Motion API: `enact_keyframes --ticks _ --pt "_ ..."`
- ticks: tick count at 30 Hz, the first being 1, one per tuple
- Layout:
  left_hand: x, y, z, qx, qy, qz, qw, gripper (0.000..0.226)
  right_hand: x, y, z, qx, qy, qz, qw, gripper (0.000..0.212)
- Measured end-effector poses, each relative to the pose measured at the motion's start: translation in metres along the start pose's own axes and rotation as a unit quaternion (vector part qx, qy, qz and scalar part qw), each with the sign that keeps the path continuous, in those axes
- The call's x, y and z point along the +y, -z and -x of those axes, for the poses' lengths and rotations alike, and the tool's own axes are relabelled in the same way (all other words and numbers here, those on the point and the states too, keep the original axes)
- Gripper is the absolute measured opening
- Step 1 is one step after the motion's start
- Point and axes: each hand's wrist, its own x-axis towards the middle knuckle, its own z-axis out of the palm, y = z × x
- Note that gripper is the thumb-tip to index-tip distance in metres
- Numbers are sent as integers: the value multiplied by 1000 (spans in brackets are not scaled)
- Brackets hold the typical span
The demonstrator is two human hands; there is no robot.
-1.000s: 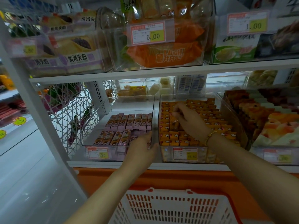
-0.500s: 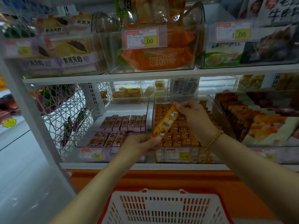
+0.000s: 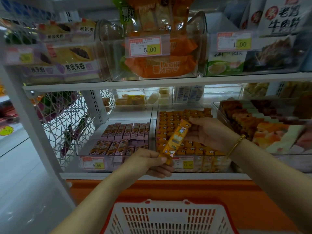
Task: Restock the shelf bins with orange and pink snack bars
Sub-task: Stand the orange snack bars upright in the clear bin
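Shop: price tags [image 3: 144, 46], stocked bins [image 3: 116, 132]

Dim, soft focus, wide-angle bowing, right edge perhaps motion-blurred

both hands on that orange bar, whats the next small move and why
Probably lower the bar into the orange bin among the others. The left hand pinches its lower end, the right hand holds its top, and it hangs tilted over that bin's front, not over the pink bin.

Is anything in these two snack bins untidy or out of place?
Yes: in the pink bin, the front row leans unevenly, unlike the straight back row. The orange bin looks orderly.
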Motion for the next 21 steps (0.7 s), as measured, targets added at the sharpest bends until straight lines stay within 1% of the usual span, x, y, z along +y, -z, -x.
enact_keyframes --ticks 5,8,11,15,17,19,21 --pt "-3 6 -1 -17 16 38 999 24 -5 1 -2 -18 -12 0 1000 31" --pt "-3 7 -1 -33 29 45 998 28 -5 3 -4 -24 -14 21 999 33" --pt "-3 6 -1 -43 37 45 997 32 -5 7 -6 -45 -12 86 995 33" --pt "-1 1 0 -45 49 55 996 36 -6 7 -4 -77 6 196 977 22" --pt "0 1 0 -40 60 53 996 37 -6 7 -4 -86 16 238 967 20" --pt "-1 3 -2 -28 76 45 996 41 -6 7 -4 -94 21 259 961 20" --pt "-1 6 -3 -36 95 49 994 50 -7 7 -4 -107 21 258 960 22"
